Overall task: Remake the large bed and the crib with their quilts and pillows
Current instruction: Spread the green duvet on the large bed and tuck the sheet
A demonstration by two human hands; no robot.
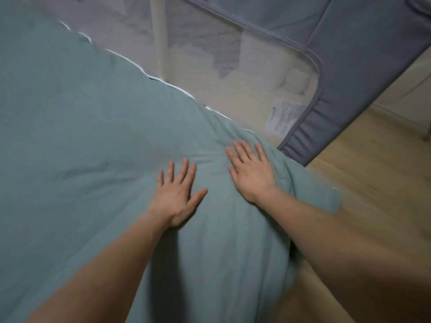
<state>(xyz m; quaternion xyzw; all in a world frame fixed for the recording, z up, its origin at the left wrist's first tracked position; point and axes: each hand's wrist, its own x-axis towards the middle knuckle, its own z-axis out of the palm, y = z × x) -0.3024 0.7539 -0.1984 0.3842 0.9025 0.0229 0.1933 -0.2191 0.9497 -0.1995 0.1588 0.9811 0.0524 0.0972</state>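
Note:
A pale green quilt [81, 136] with thin white piping along its far edge covers the large bed and fills most of the view. Its near right corner hangs over the bed's edge toward the floor. My left hand [176, 194] lies flat on the quilt with fingers spread and straight. My right hand [250, 170] presses flat on the quilt just to the right, near the bulging corner. Neither hand holds anything. No pillow is in view.
A grey fabric bed rail with a mesh panel [233, 54] and a white label [283, 117] stands along the bed's far side. A white post [161, 38] rises behind the mesh. Light wooden floor [373, 183] lies to the right.

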